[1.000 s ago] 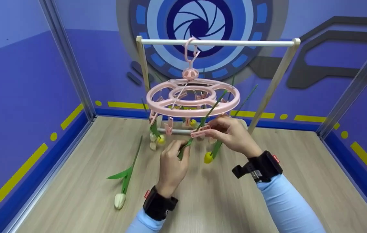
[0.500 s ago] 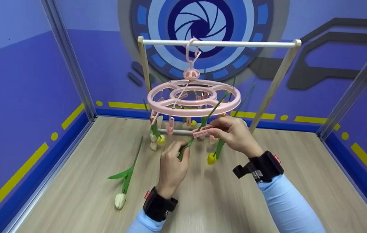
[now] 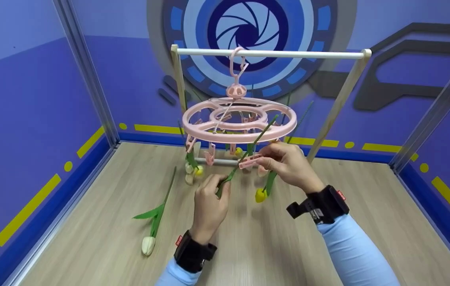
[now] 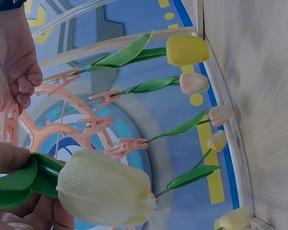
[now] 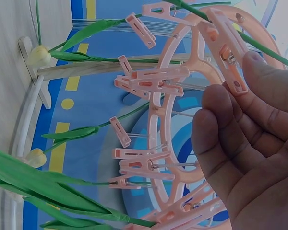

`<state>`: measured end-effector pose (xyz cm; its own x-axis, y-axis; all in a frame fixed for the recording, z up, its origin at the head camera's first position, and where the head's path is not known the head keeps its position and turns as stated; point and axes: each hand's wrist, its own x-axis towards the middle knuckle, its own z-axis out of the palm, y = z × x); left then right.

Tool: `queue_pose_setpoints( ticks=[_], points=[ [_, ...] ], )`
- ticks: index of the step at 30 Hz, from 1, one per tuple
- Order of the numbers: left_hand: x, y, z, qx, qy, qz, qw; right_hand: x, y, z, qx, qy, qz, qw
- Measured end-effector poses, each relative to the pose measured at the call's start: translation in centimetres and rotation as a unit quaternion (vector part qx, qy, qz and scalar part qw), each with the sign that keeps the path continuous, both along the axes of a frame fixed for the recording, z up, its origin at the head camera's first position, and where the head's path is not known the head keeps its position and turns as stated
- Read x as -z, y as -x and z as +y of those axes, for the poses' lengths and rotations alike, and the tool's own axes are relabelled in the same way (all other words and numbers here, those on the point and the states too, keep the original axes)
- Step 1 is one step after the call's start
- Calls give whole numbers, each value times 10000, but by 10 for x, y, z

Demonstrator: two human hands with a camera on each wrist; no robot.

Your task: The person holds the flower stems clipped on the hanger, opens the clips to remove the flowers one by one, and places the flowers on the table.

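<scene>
In the head view, my left hand (image 3: pixel 210 204) grips an artificial tulip by its green stem and leaf. The left wrist view shows its white bloom (image 4: pixel 103 189) just past the fingers. My right hand (image 3: pixel 289 166) pinches a pink clothespin (image 3: pixel 250 161) between thumb and fingers. The tulip's stem (image 5: pixel 261 48) crosses at the far end of this clothespin; I cannot tell whether the clip bites on it. Above both hands hangs the round pink clip hanger (image 3: pixel 225 138). Other tulips dangle bloom-down from its clips, among them a yellow one (image 3: pixel 261 195) below my right hand.
A second white tulip (image 3: pixel 148 245) lies on the wooden table at the left. The hanger's hook rests on the white bar (image 3: pixel 304 54) of a wooden stand. Unfilled clothespins (image 3: pixel 210 155) hang at the ring's front left. Blue walls enclose the table.
The head view has shifted slightly. Both hands keep their hold on the tulip and the clothespin, with the left hand drawn slightly left. The hanging yellow tulip has swung slightly right.
</scene>
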<state>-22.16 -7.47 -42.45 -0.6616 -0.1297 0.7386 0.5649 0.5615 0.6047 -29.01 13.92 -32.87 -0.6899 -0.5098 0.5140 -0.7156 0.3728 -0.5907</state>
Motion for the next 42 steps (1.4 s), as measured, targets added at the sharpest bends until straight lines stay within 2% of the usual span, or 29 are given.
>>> queue_pose_setpoints(
  ticks=[18,26,33,42],
  points=[
    [1,-3,-6,-74,-10,-91,9999,0,1,2,-211,19,66,9998],
    [4,-2,-10,-105,-4,15,9999,-1,-1,1,83,62,-97,9999],
    [6,-4,-15,-206,12,-56,9998,-2,-1,2,40,90,-59,9999],
    [10,-6,-22,-308,91,159,9994,3,1,4,-63,220,-97,9997]
  ],
)
